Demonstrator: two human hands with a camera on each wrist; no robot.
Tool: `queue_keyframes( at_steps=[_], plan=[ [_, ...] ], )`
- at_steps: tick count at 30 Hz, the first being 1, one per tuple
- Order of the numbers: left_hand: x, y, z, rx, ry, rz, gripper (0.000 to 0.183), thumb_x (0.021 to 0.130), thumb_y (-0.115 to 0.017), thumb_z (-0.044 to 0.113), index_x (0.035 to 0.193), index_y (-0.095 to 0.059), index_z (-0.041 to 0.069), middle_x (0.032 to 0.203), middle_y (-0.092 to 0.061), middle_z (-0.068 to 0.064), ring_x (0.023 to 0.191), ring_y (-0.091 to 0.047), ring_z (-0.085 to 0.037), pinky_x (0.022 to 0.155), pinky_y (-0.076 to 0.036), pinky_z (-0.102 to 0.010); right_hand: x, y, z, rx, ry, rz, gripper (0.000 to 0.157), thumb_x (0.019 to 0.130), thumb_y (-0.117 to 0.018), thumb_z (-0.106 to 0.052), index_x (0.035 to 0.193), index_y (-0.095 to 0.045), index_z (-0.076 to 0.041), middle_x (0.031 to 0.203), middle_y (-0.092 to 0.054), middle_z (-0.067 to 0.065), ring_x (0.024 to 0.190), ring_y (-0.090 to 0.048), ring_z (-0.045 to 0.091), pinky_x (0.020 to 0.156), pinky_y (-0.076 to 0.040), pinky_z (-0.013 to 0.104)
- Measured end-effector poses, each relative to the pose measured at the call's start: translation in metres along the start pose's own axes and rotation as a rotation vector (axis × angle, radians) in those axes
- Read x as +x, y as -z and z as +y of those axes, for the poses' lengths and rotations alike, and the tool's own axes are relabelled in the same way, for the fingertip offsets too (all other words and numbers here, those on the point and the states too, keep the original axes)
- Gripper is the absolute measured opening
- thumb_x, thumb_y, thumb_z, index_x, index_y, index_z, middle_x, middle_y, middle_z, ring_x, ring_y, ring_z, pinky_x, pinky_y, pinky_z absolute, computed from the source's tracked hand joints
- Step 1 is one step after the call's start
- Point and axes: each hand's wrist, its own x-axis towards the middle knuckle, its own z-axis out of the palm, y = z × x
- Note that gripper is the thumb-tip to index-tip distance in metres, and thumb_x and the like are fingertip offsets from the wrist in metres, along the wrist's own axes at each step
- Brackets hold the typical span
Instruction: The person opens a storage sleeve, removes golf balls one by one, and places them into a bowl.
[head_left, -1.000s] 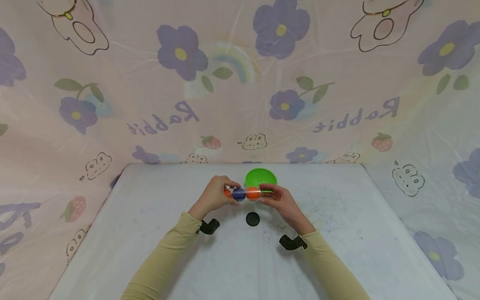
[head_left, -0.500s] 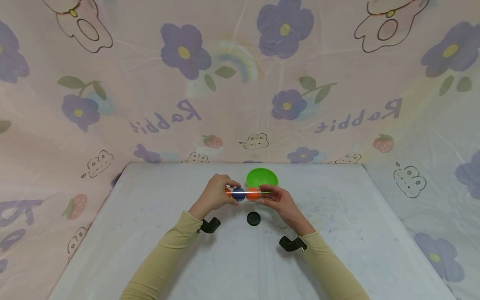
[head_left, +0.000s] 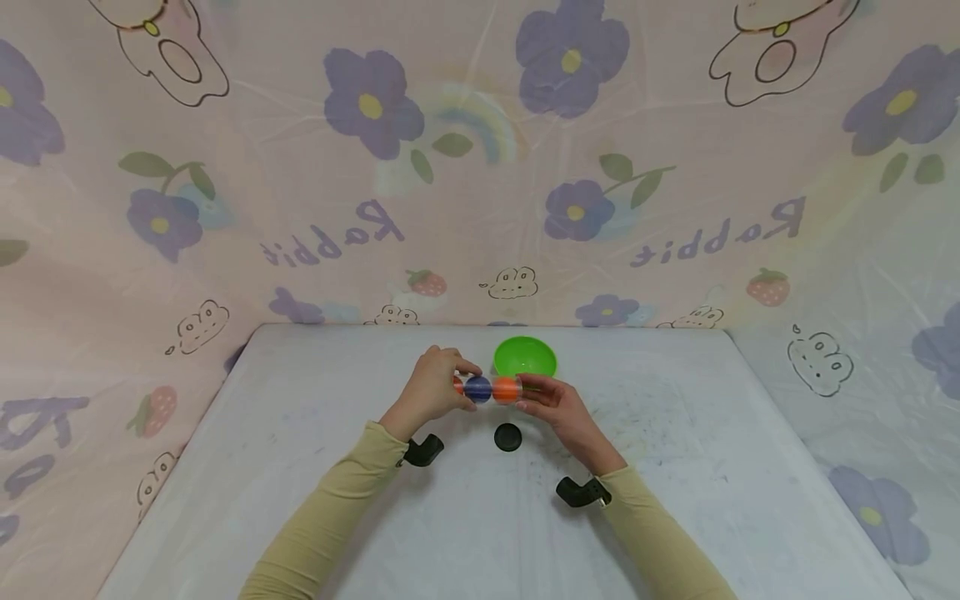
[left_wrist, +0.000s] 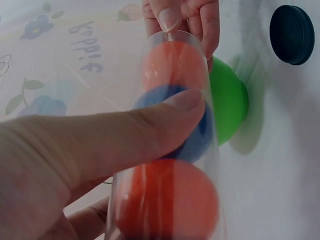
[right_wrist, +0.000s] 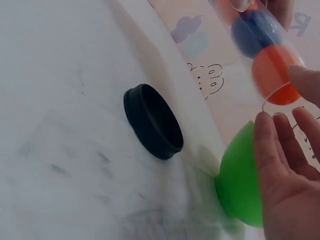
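Observation:
A clear tube (head_left: 491, 390) lies level above the table, held between both hands. Inside it in a row are an orange ball (head_left: 506, 389), a blue ball (head_left: 477, 390) and a second orange ball (left_wrist: 167, 200) under the left palm. The left hand (head_left: 430, 387) grips the tube around its left part, thumb across the blue ball in the left wrist view. At the tube's right, open end, the right hand (head_left: 561, 411) pinches the rim between thumb and fingers. In the right wrist view the thumb overlaps the end ball.
Behind the tube stands a green bowl (head_left: 525, 354). A round black lid (head_left: 507, 437) lies on the white table (head_left: 510, 533) in front of it, between the forearms. Black camera mounts (head_left: 581, 492) stick out from the wrists. A patterned curtain (head_left: 480, 208) encloses the back and sides.
The right fingers have drawn slightly down and inward at the tube's end, covering a green strip seen between them before. The left hand, balls and lid stay almost in place.

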Motion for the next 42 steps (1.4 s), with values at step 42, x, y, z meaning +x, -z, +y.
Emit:
queue_keyframes(
  at_steps=[42],
  plan=[
    [-0.016,-0.014,-0.026,-0.400,0.069,0.015,0.047,0.061,-0.092,0.014,0.105,-0.075,0.015,0.098,-0.065,0.000,0.084,-0.056,-0.019,0.074,-0.047,-0.033,-0.006,0.015,-0.015,0.088,0.096,0.079,0.049,0.085,-0.073,-0.008,0.128,-0.053,0.003,0.126,-0.055,0.015,0.108,-0.061,0.022,0.091,-0.048,0.032]
  ],
)
